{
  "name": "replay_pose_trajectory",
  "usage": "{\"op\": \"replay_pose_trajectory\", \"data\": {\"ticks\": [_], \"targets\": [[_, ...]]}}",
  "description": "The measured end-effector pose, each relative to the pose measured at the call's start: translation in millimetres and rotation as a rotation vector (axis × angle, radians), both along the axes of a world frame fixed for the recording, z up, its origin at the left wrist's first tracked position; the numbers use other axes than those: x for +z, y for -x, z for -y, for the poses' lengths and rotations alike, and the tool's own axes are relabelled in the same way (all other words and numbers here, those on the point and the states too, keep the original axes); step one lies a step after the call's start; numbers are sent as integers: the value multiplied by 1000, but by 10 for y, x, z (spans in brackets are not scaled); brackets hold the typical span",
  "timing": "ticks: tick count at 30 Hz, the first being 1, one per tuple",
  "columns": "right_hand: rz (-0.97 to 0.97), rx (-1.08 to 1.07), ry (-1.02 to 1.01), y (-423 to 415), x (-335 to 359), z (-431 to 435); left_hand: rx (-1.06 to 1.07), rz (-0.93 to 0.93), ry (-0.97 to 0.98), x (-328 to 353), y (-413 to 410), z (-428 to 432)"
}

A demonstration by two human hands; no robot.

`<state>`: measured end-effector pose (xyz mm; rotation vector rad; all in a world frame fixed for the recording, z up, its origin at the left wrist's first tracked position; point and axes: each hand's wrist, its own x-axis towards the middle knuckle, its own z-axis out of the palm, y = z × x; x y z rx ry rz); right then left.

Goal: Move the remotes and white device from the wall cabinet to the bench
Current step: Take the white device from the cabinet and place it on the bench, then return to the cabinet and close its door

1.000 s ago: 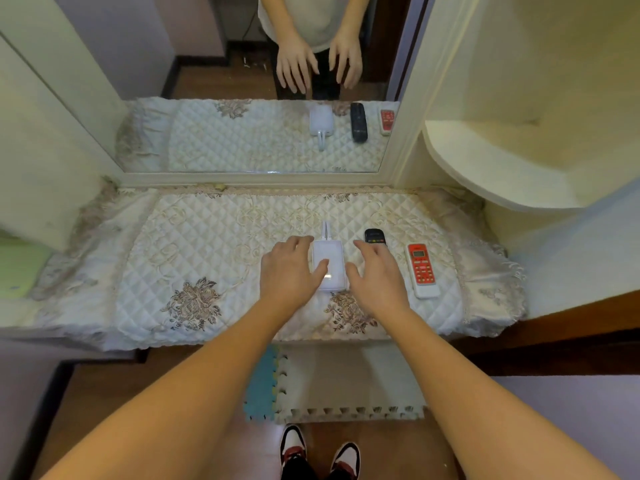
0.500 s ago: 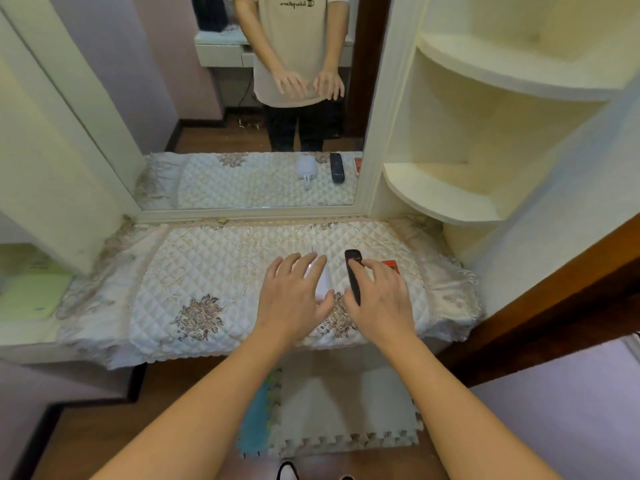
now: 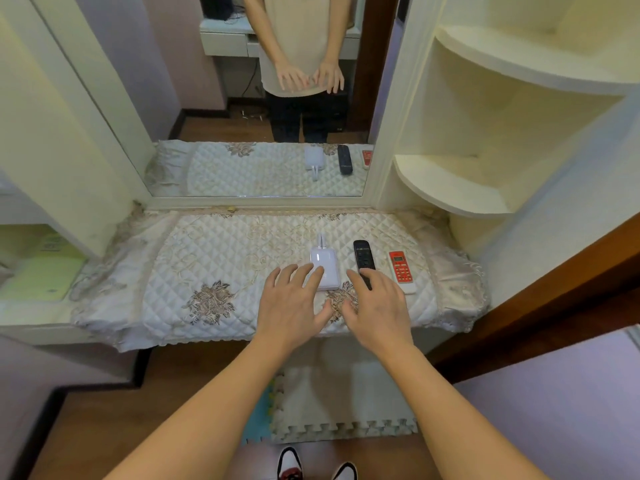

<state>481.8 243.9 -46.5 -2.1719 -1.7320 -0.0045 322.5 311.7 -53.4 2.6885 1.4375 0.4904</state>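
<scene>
On the quilted bench cover (image 3: 221, 258) lie three things in a row: a white device (image 3: 325, 266) with a short cable at its far end, a black remote (image 3: 363, 260), and a red-and-white remote (image 3: 401, 271) furthest right. My left hand (image 3: 292, 303) hovers with spread fingers over the near end of the white device, holding nothing. My right hand (image 3: 375, 306) is spread too, its fingertips over the near end of the black remote. The wall cabinet shelves (image 3: 453, 188) at the right hold nothing I can see.
A mirror (image 3: 263, 98) behind the bench reflects the person, the hands and the three items. A green-yellow object (image 3: 41, 275) sits in a low compartment at the left. A foam floor mat (image 3: 343, 403) lies below the bench edge, by my shoes.
Both hands have drawn back toward me from the items, uncovering the white device and the black remote. The camera has tilted up, showing more of the shelves and mirror.
</scene>
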Motion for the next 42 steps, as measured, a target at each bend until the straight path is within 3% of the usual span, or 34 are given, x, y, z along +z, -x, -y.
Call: {"op": "replay_pose_trajectory", "data": {"ticks": [9,20,29,42], "targets": [[-3,158,14,561,-15,-347,189,1,-11,12,654,-83],[-16,633,12,1562,17,-713,641,-71,28,188,1641,335],[5,1152,52,2308,12,-272,1150,-95,53,237,1938,1589],[-28,1815,51,3419,97,1510,1861,-57,45,344,2016,3936]]}}
